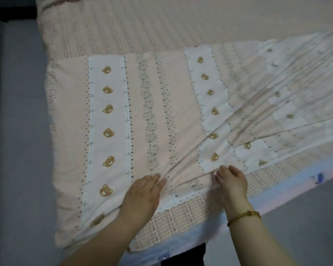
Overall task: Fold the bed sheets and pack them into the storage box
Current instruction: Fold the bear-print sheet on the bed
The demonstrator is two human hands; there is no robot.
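A pink bed sheet (pixel 161 104) with white stripes, bear faces and leaf bands lies spread across the bed. Deep creases fan out from its near edge toward the right. My left hand (pixel 142 194) lies on the sheet near that edge, its fingers pinching a fold of the cloth. My right hand (pixel 232 181), with a gold bracelet on the wrist, grips the sheet's near edge a little to the right, fingers curled. No storage box is in view.
Under the sheet lies a pink checked bed cover (pixel 138 29) over a mattress with a pale blue edge (pixel 288 187). Grey floor (pixel 17 150) runs along the left side and the lower right. Something dark (pixel 183 256) shows below the bed's near edge.
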